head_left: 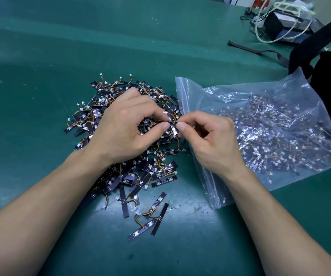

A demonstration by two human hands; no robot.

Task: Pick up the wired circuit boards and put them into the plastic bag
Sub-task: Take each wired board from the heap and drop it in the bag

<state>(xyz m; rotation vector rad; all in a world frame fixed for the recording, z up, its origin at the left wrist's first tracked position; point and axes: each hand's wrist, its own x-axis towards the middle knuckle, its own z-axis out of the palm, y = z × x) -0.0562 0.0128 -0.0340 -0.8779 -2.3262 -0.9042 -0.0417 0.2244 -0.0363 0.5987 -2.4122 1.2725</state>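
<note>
A heap of small black wired circuit boards [124, 174] with orange-yellow wires and white plugs lies on the green table. My left hand [124, 126] and my right hand [210, 136] meet above the heap's right side, both pinching one wired circuit board [173, 127] between thumb and fingertips. Right beside them lies the clear plastic zip bag [264, 124], its mouth edge toward the heap, with many boards inside. A few loose boards [152, 218] lie near the front.
The green table mat [41, 76] spreads far to the left and back. A black bag with straps [328, 62] sits at the right edge behind the plastic bag. White cables and a dark box [280, 20] stand at the back right.
</note>
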